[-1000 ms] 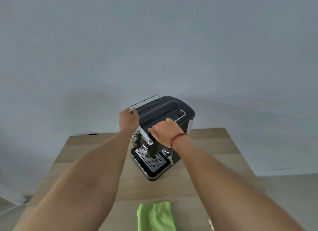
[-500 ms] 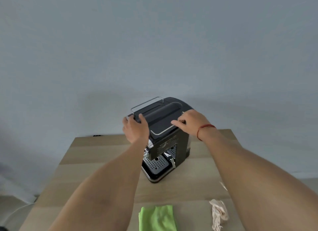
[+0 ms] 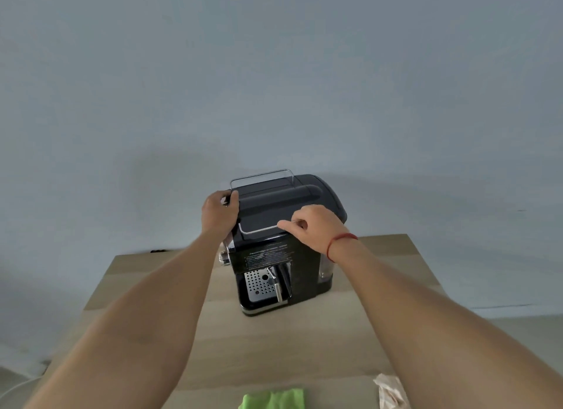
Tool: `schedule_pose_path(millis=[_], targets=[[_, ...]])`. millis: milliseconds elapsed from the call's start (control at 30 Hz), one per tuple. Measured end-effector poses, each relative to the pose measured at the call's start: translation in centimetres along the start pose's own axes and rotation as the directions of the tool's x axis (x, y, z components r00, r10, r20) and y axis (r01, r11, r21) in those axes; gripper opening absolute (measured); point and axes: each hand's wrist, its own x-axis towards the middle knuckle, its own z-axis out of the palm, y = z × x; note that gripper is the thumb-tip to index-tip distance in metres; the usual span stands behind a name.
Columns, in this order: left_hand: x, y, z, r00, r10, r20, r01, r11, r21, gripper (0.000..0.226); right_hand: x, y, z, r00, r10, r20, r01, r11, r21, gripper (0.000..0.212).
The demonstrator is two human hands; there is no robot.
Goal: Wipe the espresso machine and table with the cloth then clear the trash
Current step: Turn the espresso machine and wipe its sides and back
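Note:
A black espresso machine [image 3: 274,256] stands in the middle of the wooden table [image 3: 274,341], its side panel and steam wand turned toward me. My left hand [image 3: 220,211] grips the machine's top left corner by the wire rail. My right hand [image 3: 313,226] has curled fingers holding the near top edge at the right. A green cloth [image 3: 274,399] lies at the table's near edge, below both arms. A crumpled piece of paper trash [image 3: 391,392] lies to the right of the cloth, partly hidden by my right forearm.
A plain grey wall rises behind the table. The table's far edge runs just behind the machine, with a small dark object [image 3: 158,251] at the back left. Floor shows past the left and right table edges.
The machine has been turned on the table, so its side now faces me. My right hand moved from the front to the top right edge. The paper trash came into view.

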Motion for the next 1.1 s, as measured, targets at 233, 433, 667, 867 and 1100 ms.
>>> schedule_pose_path(millis=[233,433,667,867,1100], targets=[[2.6,0.0,-1.1,0.975,-0.140,0.174,0.149,0.988,-0.043,0.044,2.3,-1.9,0.9,0.996,0.078,0.033,-0.078,0.997,0.001,0.046],[2.5,-0.6,-1.0,0.966,-0.185,0.180,0.177,0.982,0.059,0.053,3.6,-3.5,2.8,0.995,0.096,0.006,-0.096,0.994,0.048,0.045],[-0.6,-1.4,0.0,0.997,-0.058,0.058,0.048,0.986,0.161,0.051,3.9,-4.0,2.8,0.990,0.137,0.035,-0.141,0.978,0.154,0.045],[-5.5,-2.7,0.0,0.974,0.188,0.130,-0.224,0.893,0.390,0.043,1.5,-5.5,5.9,0.981,0.117,-0.157,-0.106,0.992,0.074,0.033],[-14.9,-6.9,0.6,0.979,-0.086,0.183,0.036,0.965,0.260,0.058,-6.0,-5.1,9.6,0.987,0.161,-0.012,-0.158,0.979,0.131,0.053]])
